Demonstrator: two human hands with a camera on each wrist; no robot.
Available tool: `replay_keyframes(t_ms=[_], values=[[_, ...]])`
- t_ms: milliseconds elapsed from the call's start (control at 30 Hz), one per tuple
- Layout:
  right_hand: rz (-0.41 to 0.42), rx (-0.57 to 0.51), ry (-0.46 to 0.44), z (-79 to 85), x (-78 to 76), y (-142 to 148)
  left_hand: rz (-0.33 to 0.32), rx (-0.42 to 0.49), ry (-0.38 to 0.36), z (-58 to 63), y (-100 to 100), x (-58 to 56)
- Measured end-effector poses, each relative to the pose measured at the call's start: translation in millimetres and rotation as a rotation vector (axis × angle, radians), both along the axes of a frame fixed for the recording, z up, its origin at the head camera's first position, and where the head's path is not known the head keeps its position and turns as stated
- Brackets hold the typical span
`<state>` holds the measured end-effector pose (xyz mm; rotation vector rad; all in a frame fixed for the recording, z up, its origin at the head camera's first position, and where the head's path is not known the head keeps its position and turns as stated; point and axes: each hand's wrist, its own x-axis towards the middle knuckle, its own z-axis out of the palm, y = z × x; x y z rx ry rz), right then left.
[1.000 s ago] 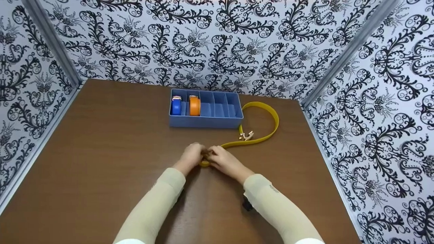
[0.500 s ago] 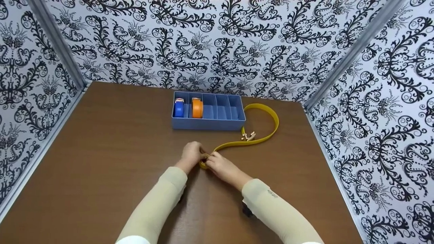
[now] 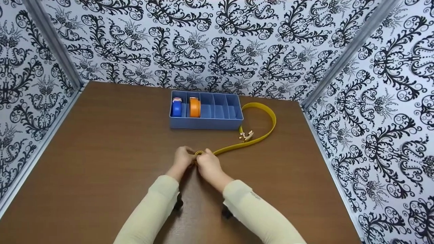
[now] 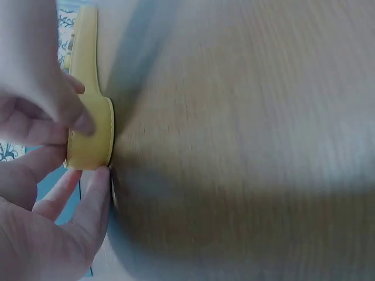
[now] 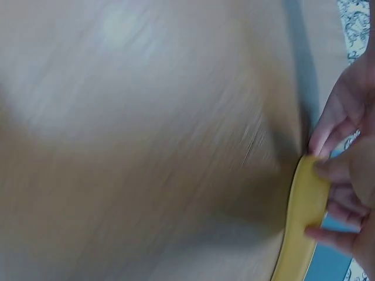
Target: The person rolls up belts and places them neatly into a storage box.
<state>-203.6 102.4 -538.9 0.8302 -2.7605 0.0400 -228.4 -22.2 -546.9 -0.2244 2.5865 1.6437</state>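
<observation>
A yellow belt (image 3: 271, 127) lies on edge on the brown table, its far part curving in a loop beside the box. Its gold buckle (image 3: 247, 136) is near the box's right front corner. The near end is wound into a small coil (image 4: 91, 152) between both hands. My left hand (image 3: 183, 158) pinches the coil from the left, fingertips at its lower edge in the left wrist view. From the right, my right hand (image 3: 208, 165) grips the coil and the strap running out of it, thumb and fingers on the yellow band (image 5: 304, 205). The hands partly hide the coil.
A blue divided box (image 3: 206, 123) stands at the back of the table. In its left compartments are a rolled blue belt (image 3: 177, 108) and a rolled orange belt (image 3: 195, 107). Patterned walls (image 3: 217, 44) close off the back and sides.
Both hands have shifted slightly left with the coil. The right hand has turned over the coil, and the strap between it and the loop now runs straighter.
</observation>
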Motion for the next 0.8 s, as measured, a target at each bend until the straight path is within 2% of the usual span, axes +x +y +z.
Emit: replay_keyframes(t_ms=[133, 233, 300, 400, 467, 533, 600, 700, 767, 800], values=[[-0.066, -0.004, -0.016, 1.2, 4.3, -7.7, -0.048, -0.001, 0.093, -0.4, -1.2, 1.9], [-0.028, 0.0, 0.011, -0.3, 1.3, -2.9, -0.084, -0.035, 0.132, -1.3, -1.3, 0.7], [0.055, -0.008, 0.027, -2.0, -2.7, 4.8, -0.101, -0.06, 0.127, -1.9, -1.6, 0.3], [0.236, -0.045, 0.049, -5.3, -11.0, 21.0, -0.141, -0.097, 0.14, -2.4, -2.0, -0.6], [0.349, -0.078, 0.04, -7.2, -16.0, 31.7, -0.177, -0.124, 0.163, -2.0, -2.7, -0.8], [0.427, -0.102, -0.005, -8.4, -20.0, 41.1, -0.217, -0.143, 0.196, -1.4, -3.5, -1.1], [0.404, -0.155, -0.175, -6.6, -21.3, 47.6, -0.247, -0.148, 0.209, -0.4, -4.1, -1.4], [0.24, -0.253, -0.468, -2.1, -21.5, 53.1, -0.278, -0.146, 0.19, 0.8, -4.4, -2.1], [0.099, -0.314, -0.594, 0.9, -21.1, 55.6, -0.296, -0.145, 0.17, 1.3, -4.3, -2.7], [0.074, -0.302, -0.601, 1.2, -21.6, 57.3, -0.307, -0.144, 0.161, 1.2, -4.3, -3.1]])
